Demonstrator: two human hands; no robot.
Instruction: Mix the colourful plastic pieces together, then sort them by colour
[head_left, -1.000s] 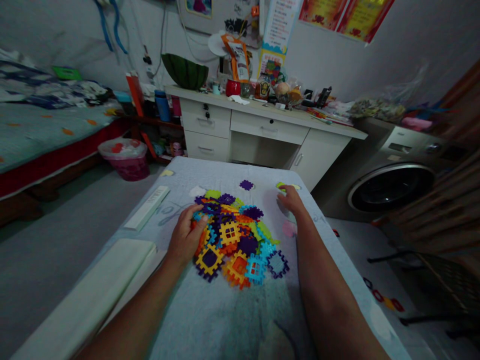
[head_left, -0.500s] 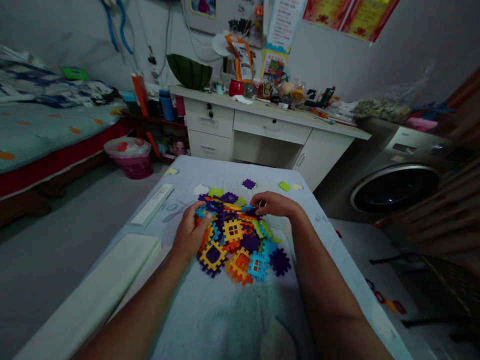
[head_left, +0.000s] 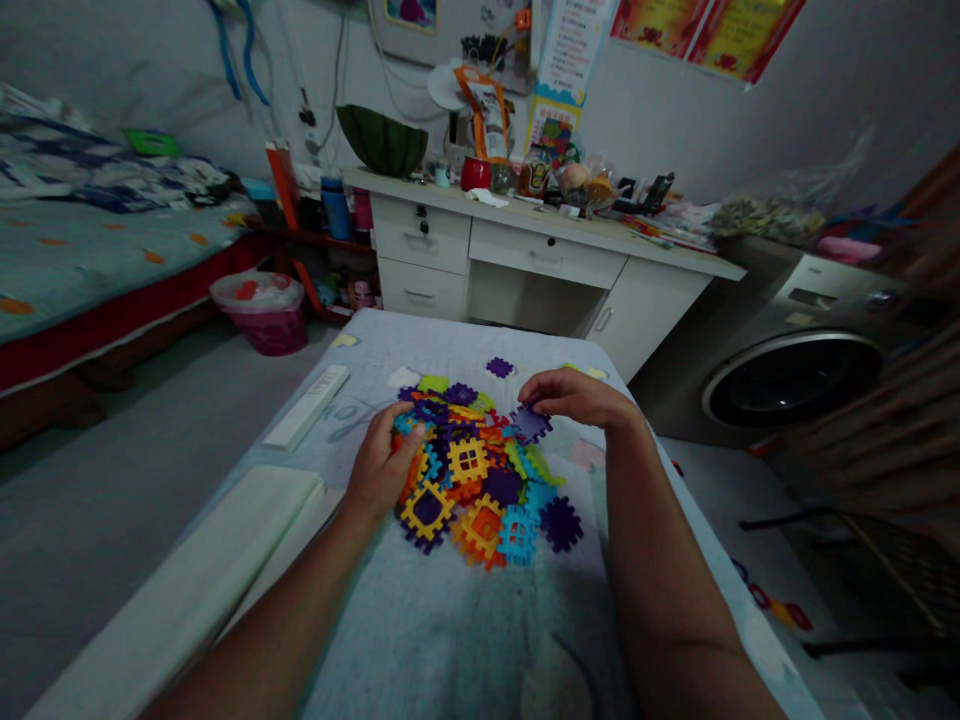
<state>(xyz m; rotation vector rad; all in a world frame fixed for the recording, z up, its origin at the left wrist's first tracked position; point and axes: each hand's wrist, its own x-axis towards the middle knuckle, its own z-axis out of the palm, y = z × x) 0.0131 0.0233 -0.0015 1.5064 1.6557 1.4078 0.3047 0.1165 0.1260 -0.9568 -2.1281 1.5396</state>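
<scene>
A heap of toothed plastic building tiles in purple, yellow, orange, blue and green lies on the cloth-covered table [head_left: 465,640]. My right hand [head_left: 574,397] pinches a purple toothed tile [head_left: 532,424] at its upper edge, tilted just over the heap's right side. My left hand [head_left: 382,462] rests against the heap's left side, thumb and fingers apart, and its fingertips are partly hidden among the tiles. In front lie a yellow window tile [head_left: 466,461], a blue window tile [head_left: 517,534] and a purple tile [head_left: 562,523].
Past the heap lies a lone purple tile [head_left: 499,367]. A long white box [head_left: 225,560] and a smaller white strip [head_left: 307,408] lie along the table's left side. Behind stands a white desk [head_left: 420,240], with a washing machine [head_left: 787,350] to the right.
My right hand has lifted the purple tile from the heap and moved slightly right with it, now covering most of the green tile behind. My left hand stays where it was.
</scene>
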